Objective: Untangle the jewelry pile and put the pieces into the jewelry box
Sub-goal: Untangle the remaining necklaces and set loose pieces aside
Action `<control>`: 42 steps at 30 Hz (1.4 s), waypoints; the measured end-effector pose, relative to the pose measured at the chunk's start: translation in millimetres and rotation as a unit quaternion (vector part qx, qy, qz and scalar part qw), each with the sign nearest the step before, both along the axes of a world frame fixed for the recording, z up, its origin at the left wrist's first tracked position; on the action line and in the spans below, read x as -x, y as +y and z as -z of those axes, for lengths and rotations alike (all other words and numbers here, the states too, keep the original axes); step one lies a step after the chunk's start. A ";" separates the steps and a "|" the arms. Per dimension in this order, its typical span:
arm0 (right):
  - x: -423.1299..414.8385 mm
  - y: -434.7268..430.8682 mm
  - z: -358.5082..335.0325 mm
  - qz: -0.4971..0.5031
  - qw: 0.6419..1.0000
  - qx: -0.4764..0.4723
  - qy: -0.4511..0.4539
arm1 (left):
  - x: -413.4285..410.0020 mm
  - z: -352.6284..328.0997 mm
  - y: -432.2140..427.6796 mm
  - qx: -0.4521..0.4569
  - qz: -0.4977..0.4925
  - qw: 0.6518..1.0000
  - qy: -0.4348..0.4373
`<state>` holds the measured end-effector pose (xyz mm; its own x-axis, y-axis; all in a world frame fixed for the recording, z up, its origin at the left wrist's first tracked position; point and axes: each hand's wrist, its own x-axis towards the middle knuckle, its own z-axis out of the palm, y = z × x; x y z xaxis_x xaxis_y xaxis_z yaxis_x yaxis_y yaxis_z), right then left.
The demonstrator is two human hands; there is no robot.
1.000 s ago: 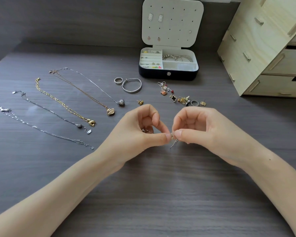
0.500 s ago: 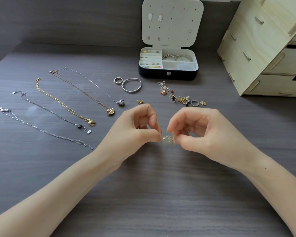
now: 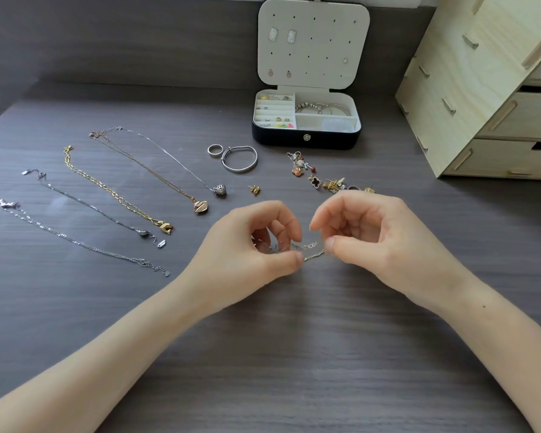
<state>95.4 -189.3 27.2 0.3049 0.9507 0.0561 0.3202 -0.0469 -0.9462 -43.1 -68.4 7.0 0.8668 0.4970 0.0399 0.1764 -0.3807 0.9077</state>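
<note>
My left hand [image 3: 247, 245] and my right hand [image 3: 375, 235] meet over the middle of the table and each pinches one end of a thin tangled chain [image 3: 308, 249] stretched between them. The open jewelry box [image 3: 306, 140], black outside and white inside, stands at the back with bracelets and earrings in its compartments and earrings on its lid. A small pile of earrings and charms [image 3: 322, 179] lies in front of the box. Several necklaces [image 3: 113, 195] lie straightened out in a row on the left.
A silver bangle [image 3: 239, 159] and a ring [image 3: 215, 150] lie left of the box, a gold stud [image 3: 255, 190] nearer my hands. A light wooden drawer unit [image 3: 487, 89] stands at the right. The dark wood table [image 3: 278, 354] stretches toward me.
My hands have drawn apart a little and the chain now stretches between the fingertips. My right fingers have loosened from a tight pinch into a looser curl.
</note>
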 end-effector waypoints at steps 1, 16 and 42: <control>-0.1 -0.1 -0.7 0.002 1.000 -0.001 0.001 | 0.3 0.8 -0.2 -0.031 0.000 1.000 0.001; -2.1 0.4 -0.1 0.034 0.998 -0.044 0.029 | -0.9 -3.4 -1.6 0.027 -0.005 0.999 0.030; 6.0 5.6 13.0 0.058 0.998 -0.034 -0.007 | -0.3 -14.6 -2.3 0.212 0.032 0.975 0.060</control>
